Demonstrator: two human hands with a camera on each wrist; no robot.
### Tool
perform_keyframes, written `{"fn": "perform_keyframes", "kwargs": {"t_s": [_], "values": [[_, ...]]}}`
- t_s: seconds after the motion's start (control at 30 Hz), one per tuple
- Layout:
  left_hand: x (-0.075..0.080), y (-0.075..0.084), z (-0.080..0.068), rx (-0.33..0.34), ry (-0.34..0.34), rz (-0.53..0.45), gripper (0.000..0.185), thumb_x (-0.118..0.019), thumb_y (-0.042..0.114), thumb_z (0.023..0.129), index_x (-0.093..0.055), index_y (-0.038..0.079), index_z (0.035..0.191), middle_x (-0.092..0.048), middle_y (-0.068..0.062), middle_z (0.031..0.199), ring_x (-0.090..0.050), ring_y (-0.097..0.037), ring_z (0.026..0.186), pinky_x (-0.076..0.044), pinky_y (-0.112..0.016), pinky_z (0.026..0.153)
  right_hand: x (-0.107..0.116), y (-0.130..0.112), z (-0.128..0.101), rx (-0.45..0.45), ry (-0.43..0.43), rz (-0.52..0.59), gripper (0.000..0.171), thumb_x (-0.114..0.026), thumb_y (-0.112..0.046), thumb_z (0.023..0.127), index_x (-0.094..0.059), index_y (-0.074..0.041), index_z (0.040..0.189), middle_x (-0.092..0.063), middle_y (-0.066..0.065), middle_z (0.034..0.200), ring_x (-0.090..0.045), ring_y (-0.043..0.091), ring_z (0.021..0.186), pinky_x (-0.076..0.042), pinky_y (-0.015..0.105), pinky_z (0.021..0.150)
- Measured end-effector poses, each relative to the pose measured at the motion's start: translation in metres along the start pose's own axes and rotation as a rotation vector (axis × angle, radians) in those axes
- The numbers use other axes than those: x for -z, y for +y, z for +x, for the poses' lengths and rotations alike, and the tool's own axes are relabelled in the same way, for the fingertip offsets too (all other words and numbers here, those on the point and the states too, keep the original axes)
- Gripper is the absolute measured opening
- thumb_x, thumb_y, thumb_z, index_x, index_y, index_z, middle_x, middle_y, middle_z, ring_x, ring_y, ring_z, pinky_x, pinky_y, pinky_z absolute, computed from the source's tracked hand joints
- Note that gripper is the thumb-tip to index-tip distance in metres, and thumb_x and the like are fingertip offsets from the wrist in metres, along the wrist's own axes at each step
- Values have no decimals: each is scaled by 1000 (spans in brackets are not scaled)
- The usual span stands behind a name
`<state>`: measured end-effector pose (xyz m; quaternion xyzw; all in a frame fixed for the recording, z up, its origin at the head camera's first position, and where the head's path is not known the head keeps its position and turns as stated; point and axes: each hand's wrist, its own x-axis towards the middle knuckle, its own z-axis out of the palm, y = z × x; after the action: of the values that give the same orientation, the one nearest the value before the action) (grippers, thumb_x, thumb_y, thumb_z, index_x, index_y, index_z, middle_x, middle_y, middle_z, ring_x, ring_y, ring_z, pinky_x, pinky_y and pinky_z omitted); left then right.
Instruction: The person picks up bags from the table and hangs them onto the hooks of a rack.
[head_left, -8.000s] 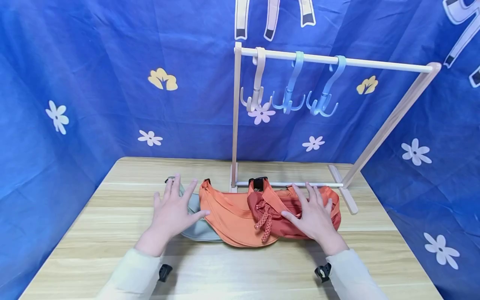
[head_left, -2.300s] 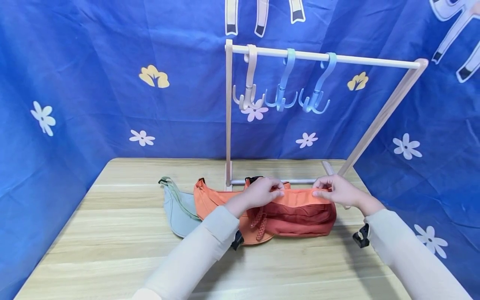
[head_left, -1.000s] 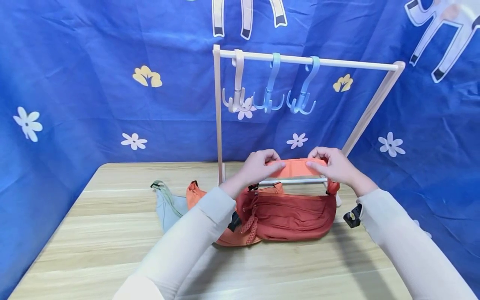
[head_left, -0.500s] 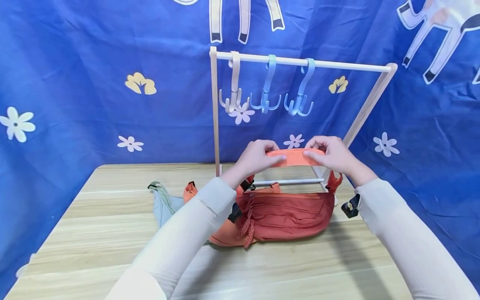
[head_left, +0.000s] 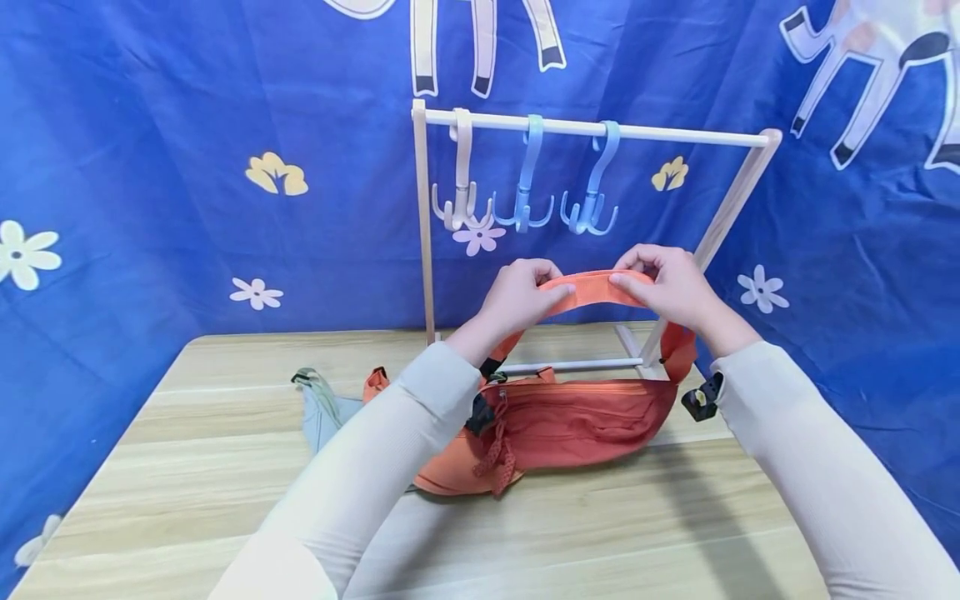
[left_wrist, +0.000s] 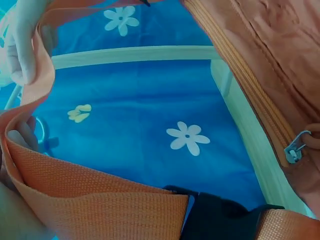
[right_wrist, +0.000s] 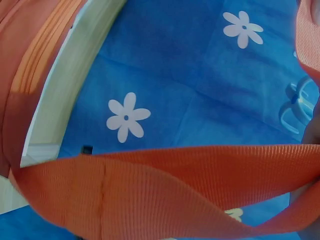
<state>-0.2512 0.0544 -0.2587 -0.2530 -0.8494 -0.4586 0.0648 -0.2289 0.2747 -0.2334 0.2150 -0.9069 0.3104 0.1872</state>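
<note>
Both hands hold up the orange strap (head_left: 592, 292) of a dark red waist bag (head_left: 585, 421) in front of a wooden rack (head_left: 660, 133). My left hand (head_left: 551, 282) pinches the strap's left part and my right hand (head_left: 630, 275) pinches its right part, just below the hooks. The bag hangs under the strap with its lower edge down at the table. The left wrist view shows the strap (left_wrist: 100, 205), its black buckle (left_wrist: 220, 217) and the bag's zipper pull (left_wrist: 295, 150). The right wrist view shows the strap (right_wrist: 175, 185) stretched across.
A beige hook (head_left: 459, 200) and two blue hooks (head_left: 522, 204) (head_left: 588, 208) hang on the rack's top bar. An orange bag (head_left: 446, 479) and a grey-blue bag (head_left: 322, 408) lie on the wooden table (head_left: 187, 467). Blue flowered cloth (head_left: 187, 125) surrounds it.
Both hands have risen with the strap toward the hooks, and the red bag has been pulled up after them. Earlier the hands lay flat on the bags.
</note>
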Motion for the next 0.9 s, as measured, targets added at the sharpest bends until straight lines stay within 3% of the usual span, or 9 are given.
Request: {"fn": "perform_keyframes", "kwargs": {"t_s": [0.4, 0.9], "values": [[2, 21, 12, -19, 116, -9, 17, -60, 32, 79, -60, 17, 73, -57, 5, 62, -50, -13, 55, -39, -26, 49, 14, -8, 17, -41, 103, -38, 18, -60, -37, 78, -61, -19, 84, -55, -1, 68, -47, 14, 60, -39, 28, 48], [10, 34, 31, 4, 239, -6, 19, -59, 36, 80, -59, 17, 78, -58, 5, 71, -51, -11, 62, -39, -26, 54, 21, -23, 40, -94, 220, -77, 29, -58, -40, 78, -62, -14, 90, -58, -1, 80, -51, 12, 70, -44, 28, 64]]}}
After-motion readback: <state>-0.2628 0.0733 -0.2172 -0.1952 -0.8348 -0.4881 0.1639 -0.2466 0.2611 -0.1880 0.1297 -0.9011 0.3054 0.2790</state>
